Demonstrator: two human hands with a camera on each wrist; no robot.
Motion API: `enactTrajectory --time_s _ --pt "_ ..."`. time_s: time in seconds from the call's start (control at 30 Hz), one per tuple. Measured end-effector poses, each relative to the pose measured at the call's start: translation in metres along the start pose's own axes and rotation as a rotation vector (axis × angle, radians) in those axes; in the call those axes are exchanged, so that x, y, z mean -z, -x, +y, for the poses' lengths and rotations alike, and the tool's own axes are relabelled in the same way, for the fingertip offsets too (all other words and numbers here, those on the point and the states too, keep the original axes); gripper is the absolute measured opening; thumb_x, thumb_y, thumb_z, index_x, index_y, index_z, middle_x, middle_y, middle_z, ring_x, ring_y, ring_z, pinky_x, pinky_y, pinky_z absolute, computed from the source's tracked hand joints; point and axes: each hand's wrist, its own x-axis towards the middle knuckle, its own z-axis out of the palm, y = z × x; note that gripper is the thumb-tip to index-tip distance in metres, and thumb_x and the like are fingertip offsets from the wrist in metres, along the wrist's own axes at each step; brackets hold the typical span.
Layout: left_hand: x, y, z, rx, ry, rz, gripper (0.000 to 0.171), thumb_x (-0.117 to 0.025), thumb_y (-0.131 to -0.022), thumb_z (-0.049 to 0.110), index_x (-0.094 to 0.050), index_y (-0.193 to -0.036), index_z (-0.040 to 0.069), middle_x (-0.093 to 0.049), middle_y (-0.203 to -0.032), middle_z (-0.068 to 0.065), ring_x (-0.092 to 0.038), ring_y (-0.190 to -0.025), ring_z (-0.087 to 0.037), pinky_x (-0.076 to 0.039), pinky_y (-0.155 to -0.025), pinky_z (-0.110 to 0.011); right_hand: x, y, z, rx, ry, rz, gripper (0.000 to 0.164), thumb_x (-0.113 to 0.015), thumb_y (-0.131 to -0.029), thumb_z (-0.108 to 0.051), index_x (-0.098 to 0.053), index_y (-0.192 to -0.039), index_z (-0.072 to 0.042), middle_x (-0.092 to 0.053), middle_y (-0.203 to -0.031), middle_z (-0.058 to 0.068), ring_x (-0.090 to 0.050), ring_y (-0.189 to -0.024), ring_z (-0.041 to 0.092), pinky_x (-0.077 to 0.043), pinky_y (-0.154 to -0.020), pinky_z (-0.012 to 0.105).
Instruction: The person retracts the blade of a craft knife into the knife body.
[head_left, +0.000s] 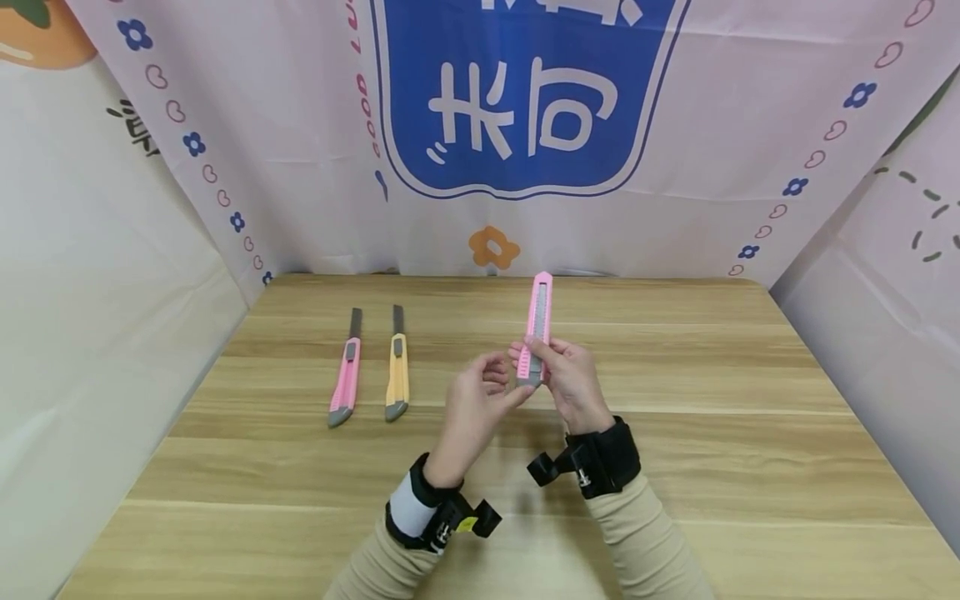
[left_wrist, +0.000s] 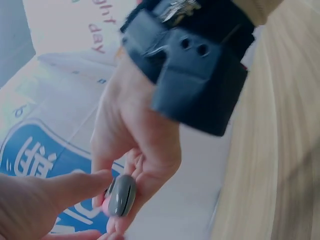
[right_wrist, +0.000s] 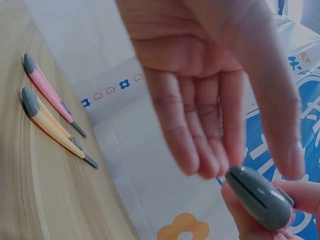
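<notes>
My right hand (head_left: 576, 387) holds a pink utility knife (head_left: 538, 312) upright between thumb and fingers, its grey end cap (head_left: 528, 380) toward me. No blade sticks out of its far tip. Beside the cap is my left hand (head_left: 468, 412), its thumb reaching to the knife's lower end and its other fingers loosely bent. The right wrist view shows the left fingers (right_wrist: 192, 125) relaxed just above the grey cap (right_wrist: 257, 195). In the left wrist view, the left thumb (left_wrist: 82, 187) comes right up to the cap (left_wrist: 122, 195), which the right hand (left_wrist: 135, 115) grips.
Left of the hands, another pink utility knife (head_left: 347, 379) and a yellow one (head_left: 397, 375) lie side by side on the wooden table (head_left: 247, 467), blades out and pointing away. A printed cloth (head_left: 315, 200) hangs behind the table's back edge.
</notes>
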Motion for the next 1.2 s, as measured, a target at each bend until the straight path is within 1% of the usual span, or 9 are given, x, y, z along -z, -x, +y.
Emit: enactTrajectory --time_s 0.17,0.4,0.6,0.73,0.93,0.97,1.07,1.13,1.2 --pt "-0.006 0.004 0.001 -0.11 -0.153 0.109 0.055 -0.084 -0.072 0.017 -0.063 -0.118 -0.005 -0.063 -0.1 -0.017 -0.066 -0.087 -0.024 -0.06 -0.078 -0.03 -0.006 0.0 0.005 0.028 -0.027 0.024 0.037 -0.057 -0.096 -0.009 -0.055 -0.128 0.008 -0.078 -0.091 0.004 -0.073 -0.08 0.005 -0.058 -0.078 0.02" --pt "-0.011 0.006 -0.002 -0.19 -0.256 0.181 0.058 -0.085 -0.07 0.018 -0.064 -0.118 -0.006 -0.064 -0.098 -0.016 -0.062 -0.079 -0.02 -0.056 -0.066 -0.025 -0.015 0.0 0.016 0.073 0.031 0.06 0.032 -0.062 -0.093 -0.009 -0.062 -0.118 0.012 -0.074 -0.076 -0.006 -0.07 -0.074 0.006 -0.057 -0.068 0.02" --pt "-0.01 0.006 -0.005 -0.185 -0.294 0.21 0.052 -0.085 -0.071 0.018 -0.067 -0.113 -0.007 -0.061 -0.087 -0.015 -0.06 -0.075 -0.02 -0.054 -0.062 -0.024 -0.018 0.001 0.017 0.058 0.122 0.056 0.032 -0.063 -0.092 -0.011 -0.064 -0.115 0.01 -0.07 -0.074 -0.008 -0.066 -0.069 0.005 -0.054 -0.062 0.019" --pt "-0.008 0.005 -0.006 -0.16 -0.311 0.181 0.05 -0.084 -0.072 0.017 -0.067 -0.113 -0.007 -0.064 -0.087 -0.015 -0.061 -0.076 -0.021 -0.051 -0.06 -0.022 -0.016 0.001 0.016 0.032 0.149 0.026 0.034 -0.063 -0.093 -0.015 -0.064 -0.116 0.01 -0.07 -0.076 -0.008 -0.067 -0.07 0.005 -0.054 -0.063 0.019" --pt "-0.002 0.004 -0.008 -0.144 -0.313 0.14 0.047 -0.083 -0.072 0.015 -0.068 -0.111 -0.007 -0.068 -0.089 -0.016 -0.065 -0.077 -0.024 -0.05 -0.057 -0.022 -0.013 0.001 0.014 0.011 0.126 -0.024 0.037 -0.06 -0.095 -0.016 -0.06 -0.121 0.011 -0.071 -0.077 -0.007 -0.07 -0.071 0.005 -0.057 -0.068 0.018" --pt "-0.001 0.004 -0.008 -0.145 -0.312 0.139 0.046 -0.083 -0.071 0.014 -0.068 -0.109 -0.007 -0.068 -0.089 -0.016 -0.065 -0.077 -0.024 -0.05 -0.058 -0.023 -0.012 0.0 0.013 0.008 0.122 -0.025 0.038 -0.06 -0.095 -0.016 -0.06 -0.122 0.01 -0.071 -0.079 -0.006 -0.07 -0.072 0.005 -0.057 -0.069 0.019" --pt "0.001 0.002 -0.011 -0.119 -0.322 0.135 0.045 -0.084 -0.07 0.013 -0.068 -0.107 -0.006 -0.068 -0.089 -0.016 -0.064 -0.075 -0.024 -0.049 -0.058 -0.024 -0.006 -0.002 0.01 0.003 0.129 -0.029 0.041 -0.057 -0.097 -0.02 -0.056 -0.127 0.008 -0.075 -0.1 0.01 -0.071 -0.081 0.006 -0.059 -0.078 0.022" --pt "0.003 0.0 -0.014 -0.082 -0.341 0.134 0.045 -0.084 -0.069 0.014 -0.068 -0.106 -0.006 -0.067 -0.09 -0.017 -0.063 -0.074 -0.024 -0.049 -0.058 -0.024 -0.002 -0.003 0.008 0.001 0.122 -0.035 0.042 -0.055 -0.098 -0.023 -0.055 -0.13 0.005 -0.069 -0.118 0.02 -0.072 -0.09 0.009 -0.059 -0.086 0.026" --pt "0.006 -0.004 -0.019 -0.035 -0.364 0.128 0.045 -0.085 -0.069 0.014 -0.068 -0.105 -0.006 -0.068 -0.09 -0.017 -0.063 -0.071 -0.022 -0.049 -0.057 -0.025 0.003 -0.003 0.005 0.004 0.11 -0.052 0.044 -0.053 -0.099 -0.026 -0.052 -0.133 0.004 -0.058 -0.133 0.026 -0.071 -0.099 0.013 -0.057 -0.091 0.028"
